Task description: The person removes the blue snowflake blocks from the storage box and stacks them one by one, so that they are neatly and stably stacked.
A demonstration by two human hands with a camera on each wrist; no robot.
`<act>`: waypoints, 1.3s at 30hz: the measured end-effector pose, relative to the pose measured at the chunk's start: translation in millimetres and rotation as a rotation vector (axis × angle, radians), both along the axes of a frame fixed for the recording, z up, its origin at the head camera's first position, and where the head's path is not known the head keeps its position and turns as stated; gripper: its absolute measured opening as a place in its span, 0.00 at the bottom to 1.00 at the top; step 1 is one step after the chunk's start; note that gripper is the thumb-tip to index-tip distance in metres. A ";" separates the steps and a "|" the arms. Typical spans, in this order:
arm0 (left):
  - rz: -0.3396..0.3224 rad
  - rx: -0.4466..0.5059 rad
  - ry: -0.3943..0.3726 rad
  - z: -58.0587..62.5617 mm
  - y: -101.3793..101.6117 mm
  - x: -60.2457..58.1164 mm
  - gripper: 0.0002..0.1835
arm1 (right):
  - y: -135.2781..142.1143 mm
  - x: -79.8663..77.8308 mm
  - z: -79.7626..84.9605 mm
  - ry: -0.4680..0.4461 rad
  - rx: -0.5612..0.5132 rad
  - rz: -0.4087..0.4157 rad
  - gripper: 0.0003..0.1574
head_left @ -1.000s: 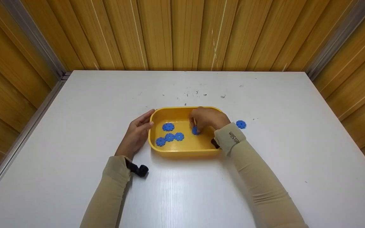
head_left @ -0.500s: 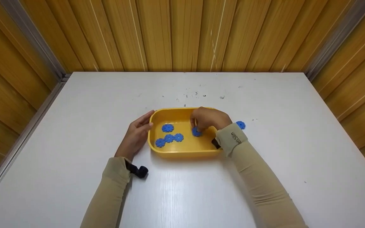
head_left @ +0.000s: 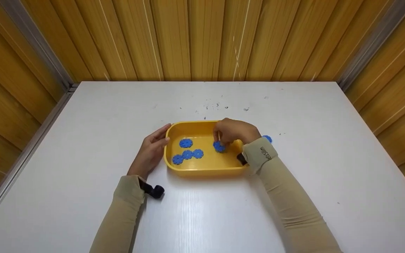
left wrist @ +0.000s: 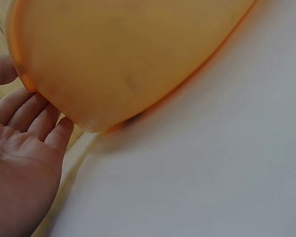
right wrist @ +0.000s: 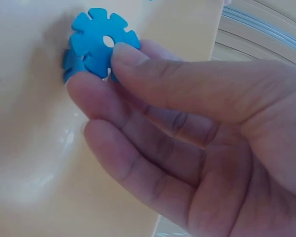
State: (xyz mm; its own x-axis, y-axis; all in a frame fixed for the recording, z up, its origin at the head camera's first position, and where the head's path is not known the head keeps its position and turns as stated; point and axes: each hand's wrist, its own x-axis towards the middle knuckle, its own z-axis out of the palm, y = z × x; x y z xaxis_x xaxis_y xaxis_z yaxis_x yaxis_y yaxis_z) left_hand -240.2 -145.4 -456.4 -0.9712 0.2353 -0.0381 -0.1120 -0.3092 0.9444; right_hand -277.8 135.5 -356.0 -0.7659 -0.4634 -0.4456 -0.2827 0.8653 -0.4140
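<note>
My right hand point(head_left: 237, 130) reaches into a yellow plastic tray point(head_left: 207, 170) and pinches a blue notched disc point(right wrist: 97, 37) between thumb and fingertips. In the right wrist view, part of a second blue notched disc point(right wrist: 73, 64) shows right behind the first, at an angle to it. My left hand point(head_left: 148, 154) holds the tray's left end, thumb at the rim and fingers along the outer wall. Inside the tray's left half lies a row of three joined blue discs point(head_left: 187, 154), with another blue disc piece point(head_left: 186, 143) behind it.
One blue disc point(head_left: 268, 138) lies on the white table point(head_left: 195, 214) right of the tray, partly hidden by my right wrist. Yellow wood-look panels point(head_left: 202, 38) rise behind the table. Small dark marks point(head_left: 226, 107) dot the surface beyond the tray.
My right hand has shifted slightly to the right, and the blue disc in its fingers has turned to show more of its face. My left hand keeps its place on the tray.
</note>
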 end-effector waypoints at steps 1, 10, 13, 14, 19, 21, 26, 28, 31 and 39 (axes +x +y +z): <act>-0.001 0.000 -0.002 0.0 -0.1 -0.3 0.31 | 0.7 0.2 1.3 0.003 -0.007 0.002 0.08; -0.022 -0.002 0.000 1.0 -0.8 -0.7 0.32 | 11.6 2.4 17.1 0.005 -0.080 0.010 0.07; -0.010 -0.003 -0.012 0.8 -0.3 -1.0 0.31 | 18.9 2.5 22.2 0.030 -0.098 0.028 0.08; -0.009 -0.004 -0.014 0.8 -0.1 -0.9 0.32 | 21.8 2.7 23.5 0.042 -0.105 0.035 0.08; -0.008 0.000 -0.022 1.2 0.6 0.6 0.32 | 38.6 4.1 27.0 0.071 -0.152 0.023 0.06; -0.007 0.005 -0.019 1.6 0.6 1.0 0.32 | 45.6 4.3 27.3 0.081 -0.170 0.015 0.06; -0.007 0.020 -0.006 3.0 0.3 1.1 0.32 | 63.7 4.5 25.4 0.147 -0.207 0.004 0.06; -0.014 0.016 -0.001 3.2 0.1 1.4 0.32 | 70.7 5.1 23.6 0.167 -0.226 -0.012 0.07; -0.009 0.016 -0.003 2.7 -0.7 1.8 0.32 | 79.9 7.0 21.1 0.165 -0.256 -0.052 0.08; -0.005 0.025 -0.012 1.6 -2.2 1.7 0.31 | 104.8 11.8 17.7 0.181 -0.280 -0.130 0.09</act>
State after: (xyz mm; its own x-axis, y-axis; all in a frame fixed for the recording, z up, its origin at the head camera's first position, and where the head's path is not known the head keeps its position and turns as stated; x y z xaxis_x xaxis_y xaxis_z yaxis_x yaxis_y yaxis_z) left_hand -238.6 -147.6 -454.8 -0.9695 0.2411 -0.0436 -0.1247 -0.3325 0.9348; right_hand -266.0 240.3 -338.3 -0.8814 -0.4420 -0.1668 -0.2684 0.7591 -0.5931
